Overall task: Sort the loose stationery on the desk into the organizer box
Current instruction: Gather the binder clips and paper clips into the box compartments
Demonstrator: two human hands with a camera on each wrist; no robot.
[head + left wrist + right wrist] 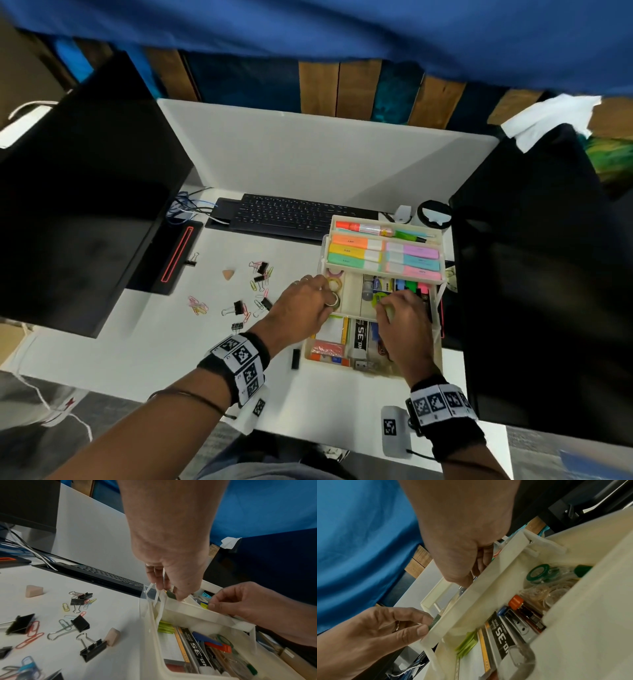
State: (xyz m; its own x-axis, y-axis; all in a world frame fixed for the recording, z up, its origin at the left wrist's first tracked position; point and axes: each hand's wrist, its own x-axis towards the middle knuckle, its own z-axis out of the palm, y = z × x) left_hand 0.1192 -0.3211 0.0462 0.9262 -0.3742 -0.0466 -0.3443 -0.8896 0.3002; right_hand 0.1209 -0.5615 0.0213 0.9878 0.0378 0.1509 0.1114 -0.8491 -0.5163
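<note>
organizer box (439, 346) lower right of centre on the tabletop (144, 342), tiers fanned out | left hand (301, 305) pinches a small green roll (171, 594) over the middle tray's left end | right hand (400, 318) fingers curled at the tray's front, hold unclear | binder clips (238, 307), paper clips (198, 305), eraser (228, 274) loose at centre left

left hand (171, 563) fingers pinch a dark item (unclear) over organizer box (188, 612).

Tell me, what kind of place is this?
Most likely an office desk: a black keyboard lies on the white desk between dark monitors, beside a stationery organizer box.
</note>
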